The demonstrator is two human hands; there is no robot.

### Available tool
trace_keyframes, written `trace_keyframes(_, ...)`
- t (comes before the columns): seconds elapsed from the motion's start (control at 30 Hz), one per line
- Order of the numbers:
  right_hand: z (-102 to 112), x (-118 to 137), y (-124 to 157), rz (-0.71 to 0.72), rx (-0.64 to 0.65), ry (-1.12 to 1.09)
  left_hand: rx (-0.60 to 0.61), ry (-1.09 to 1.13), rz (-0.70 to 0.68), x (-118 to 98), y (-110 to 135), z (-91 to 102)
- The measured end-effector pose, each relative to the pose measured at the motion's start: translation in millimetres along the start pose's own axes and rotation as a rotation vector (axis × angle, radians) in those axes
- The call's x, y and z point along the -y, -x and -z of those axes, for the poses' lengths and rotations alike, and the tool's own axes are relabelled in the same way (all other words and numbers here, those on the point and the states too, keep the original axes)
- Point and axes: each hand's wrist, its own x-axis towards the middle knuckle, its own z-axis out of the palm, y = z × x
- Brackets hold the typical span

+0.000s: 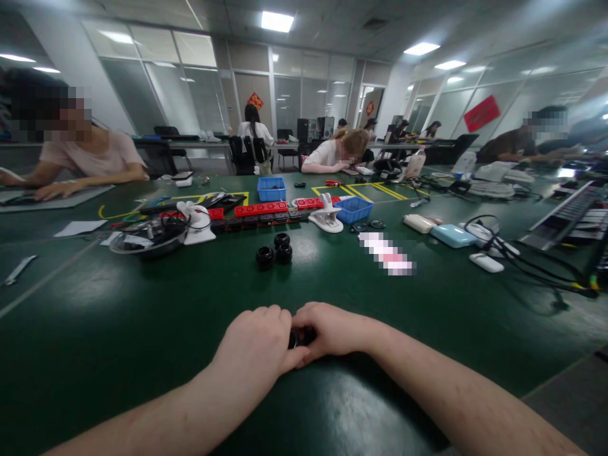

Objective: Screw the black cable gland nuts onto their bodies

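My left hand and my right hand rest together on the green table near its front edge. Both are closed around a small black round part that shows only in the gap between them. Most of that part is hidden by my fingers. Farther out on the table stand three more black round parts, close together and apart from my hands.
A row of red and black power strips crosses the table's middle, with white clamp stands, two blue bins and a clear bowl. Cables, a light-blue case and white devices lie right. Other people sit at the left, far side and right.
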Motion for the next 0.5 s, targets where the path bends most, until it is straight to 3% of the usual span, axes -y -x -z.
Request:
trace_keyframes(0.27, 0, 3, -2, 0.004, 0.008, 0.012, -0.127, -0.015, 0.086, -1, 0, -12.8)
trace_keyframes(0.5, 0, 8, -1, -0.076, 0.016, 0.003, -0.093, 0.030, 0.136, 5, -2, -6.9)
